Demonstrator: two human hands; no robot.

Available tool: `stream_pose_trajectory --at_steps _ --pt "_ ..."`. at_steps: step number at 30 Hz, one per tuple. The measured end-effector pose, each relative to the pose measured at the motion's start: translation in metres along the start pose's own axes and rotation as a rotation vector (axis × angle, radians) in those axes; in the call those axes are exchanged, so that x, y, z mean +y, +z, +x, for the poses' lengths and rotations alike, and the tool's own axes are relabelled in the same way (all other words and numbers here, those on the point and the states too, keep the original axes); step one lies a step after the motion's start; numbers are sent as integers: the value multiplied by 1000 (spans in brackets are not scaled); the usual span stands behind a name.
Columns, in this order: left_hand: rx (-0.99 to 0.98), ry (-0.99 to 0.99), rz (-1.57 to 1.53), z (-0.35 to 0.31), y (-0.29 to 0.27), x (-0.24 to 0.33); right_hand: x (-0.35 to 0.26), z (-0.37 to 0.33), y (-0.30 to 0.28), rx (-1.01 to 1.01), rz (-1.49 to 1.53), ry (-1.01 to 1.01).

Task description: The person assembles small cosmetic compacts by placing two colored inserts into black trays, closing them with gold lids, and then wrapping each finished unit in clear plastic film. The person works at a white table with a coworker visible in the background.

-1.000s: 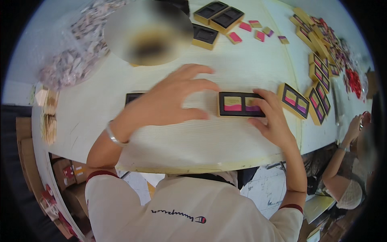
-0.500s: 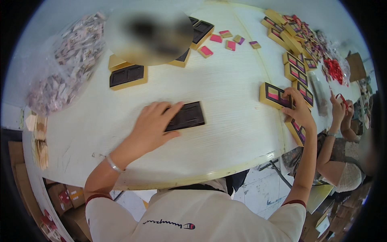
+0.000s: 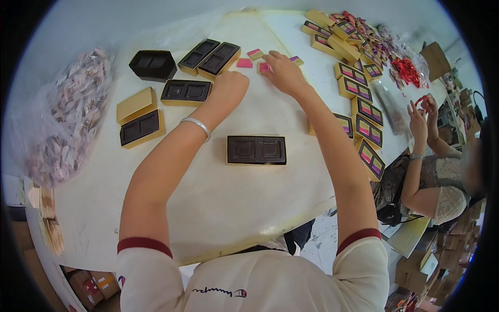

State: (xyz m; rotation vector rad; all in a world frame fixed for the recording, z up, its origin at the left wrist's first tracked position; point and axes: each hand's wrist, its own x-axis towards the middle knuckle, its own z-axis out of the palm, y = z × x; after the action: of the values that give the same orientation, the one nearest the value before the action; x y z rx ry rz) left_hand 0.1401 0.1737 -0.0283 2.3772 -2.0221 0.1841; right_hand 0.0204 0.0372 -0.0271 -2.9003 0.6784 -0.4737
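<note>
At the far side of the white table [image 3: 218, 208] both hands reach for small pink blocks [image 3: 244, 63], the left hand [image 3: 228, 86] curled, the right hand [image 3: 283, 73] with fingers spread over them, while the empty dark tray [image 3: 256, 150] lies near, so I judge they are being gathered, each needing a pinch.

Open table surface [image 3: 218, 203] lies across the lower centre of the frame, broken only by one dark two-cell tray [image 3: 256, 150] at centre. Both forearms cross this zone toward the upper centre, where the left hand [image 3: 228, 86] and right hand [image 3: 283, 73] sit among small pink packets [image 3: 244, 63]. Gold-edged boxes [image 3: 156, 104] crowd the upper left; a bag of wrapped pieces [image 3: 67, 119] blocks the left edge. Filled boxes [image 3: 364, 104] line the right side, beside a seated co-worker [image 3: 431, 182].
</note>
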Motion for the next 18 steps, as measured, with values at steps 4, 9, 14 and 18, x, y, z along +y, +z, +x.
stream_pose_trajectory --at_steps 4,9,14,18 --pt "107 -150 -549 -27 -29 0 39 16 14 76 12 47" --pt "-116 -409 -1702 -90 -70 1 47 23 24 11 -112 -5" --pt "-159 -398 -1891 -122 -74 3 29 6 -15 46 83 56" --pt "-237 -283 -1683 -141 -70 3 -28 -72 -80 88 627 -8"
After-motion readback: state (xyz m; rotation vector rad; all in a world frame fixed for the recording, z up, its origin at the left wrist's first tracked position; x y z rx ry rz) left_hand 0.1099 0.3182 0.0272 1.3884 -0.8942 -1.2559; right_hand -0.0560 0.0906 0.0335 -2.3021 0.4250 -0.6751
